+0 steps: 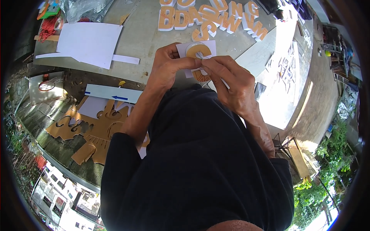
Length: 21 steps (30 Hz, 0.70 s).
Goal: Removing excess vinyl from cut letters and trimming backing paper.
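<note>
The left hand (165,65) grips a round-curved letter (195,49) at its left side. Its thumb lies across the front face, and its other fingers curl at the left edge, partly hidden; the thumb and fingers are clamped on the letter. The right hand (234,79) is at the letter's right side. Its thumb and forefinger converge at the letter's middle, beside the left thumb tip; whether they are clamped on an edge or only touch it cannot be determined.

The letter is brown-faced and is located in front of the torso, near the table edge. White paper (213,45) shows behind it. Beyond the letter, brown-faced blocks (231,25) with white sides stand grouped on the grey table (140,42).

At the left of the table lie a white sheet (88,42), a narrow strip (127,59), a clear bag (84,10) and red cord (47,29). Below the table edge at left are a board (104,92) with a blue arrow and a brown cut-out panel (98,131).
</note>
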Each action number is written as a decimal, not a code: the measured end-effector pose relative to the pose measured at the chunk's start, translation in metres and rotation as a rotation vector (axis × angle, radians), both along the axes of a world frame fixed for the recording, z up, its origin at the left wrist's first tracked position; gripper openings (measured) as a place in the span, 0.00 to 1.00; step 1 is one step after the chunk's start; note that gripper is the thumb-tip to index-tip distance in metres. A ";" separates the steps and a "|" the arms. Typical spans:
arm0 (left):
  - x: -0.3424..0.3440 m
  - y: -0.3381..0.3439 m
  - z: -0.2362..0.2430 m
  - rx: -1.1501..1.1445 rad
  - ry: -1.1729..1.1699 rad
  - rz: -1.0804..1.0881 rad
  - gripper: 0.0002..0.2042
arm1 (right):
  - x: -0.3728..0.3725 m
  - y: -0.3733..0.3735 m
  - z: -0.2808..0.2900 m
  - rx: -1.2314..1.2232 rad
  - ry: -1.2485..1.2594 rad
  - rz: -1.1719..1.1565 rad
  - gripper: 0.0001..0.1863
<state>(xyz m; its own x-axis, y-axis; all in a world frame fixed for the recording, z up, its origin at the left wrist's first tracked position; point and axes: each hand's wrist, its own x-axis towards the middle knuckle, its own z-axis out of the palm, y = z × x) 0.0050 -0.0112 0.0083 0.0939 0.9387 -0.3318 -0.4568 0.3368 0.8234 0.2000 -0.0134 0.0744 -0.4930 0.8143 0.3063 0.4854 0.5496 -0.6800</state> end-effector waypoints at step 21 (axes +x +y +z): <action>-0.002 -0.002 -0.004 0.048 0.060 -0.039 0.23 | 0.008 0.012 0.004 -0.009 -0.034 0.073 0.13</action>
<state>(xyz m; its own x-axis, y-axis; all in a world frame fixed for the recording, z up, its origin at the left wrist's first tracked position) 0.0029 -0.0128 0.0040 0.1120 0.9498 -0.2922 -0.3931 0.3124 0.8648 0.2075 -0.0010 0.0782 -0.5612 0.7784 0.2814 0.4668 0.5784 -0.6690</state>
